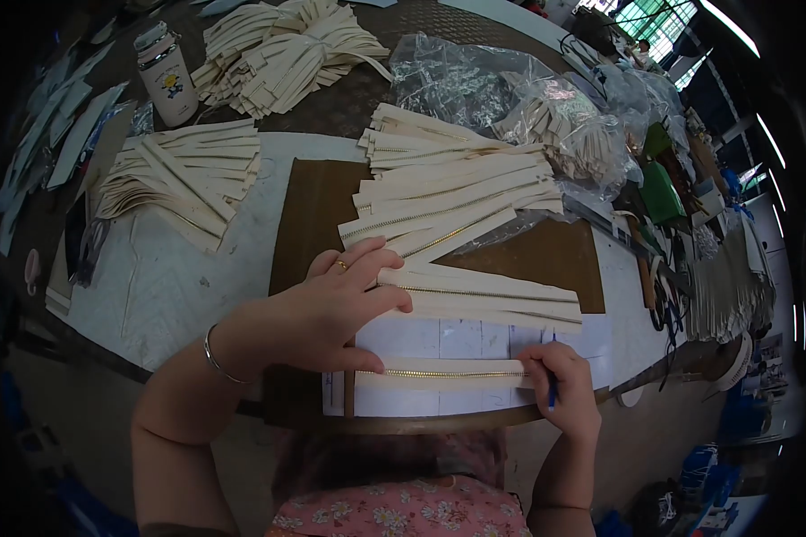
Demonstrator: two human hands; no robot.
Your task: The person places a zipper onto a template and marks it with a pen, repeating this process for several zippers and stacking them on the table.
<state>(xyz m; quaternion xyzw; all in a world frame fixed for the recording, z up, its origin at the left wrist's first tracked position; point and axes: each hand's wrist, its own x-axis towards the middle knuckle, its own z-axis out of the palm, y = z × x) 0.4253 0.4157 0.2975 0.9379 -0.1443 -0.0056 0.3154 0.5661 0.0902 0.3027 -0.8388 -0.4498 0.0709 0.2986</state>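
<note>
A cream zipper strip with gold teeth lies straight across a white lined sheet near the table's front edge. My left hand is spread open; its thumb touches the strip's left end, and its fingers reach over the left ends of the zipper strips just behind. At the strip's right end is my right hand, closed around a blue pen, its fingertips against the fabric. The pen's tip is hidden. Farther back lies a fanned pile of cream zippers on a brown board.
Left of the board lies another zipper pile, with a white bottle behind it. A large bundle of strips and clear plastic bags fill the back. Scissors and a green box are at the right.
</note>
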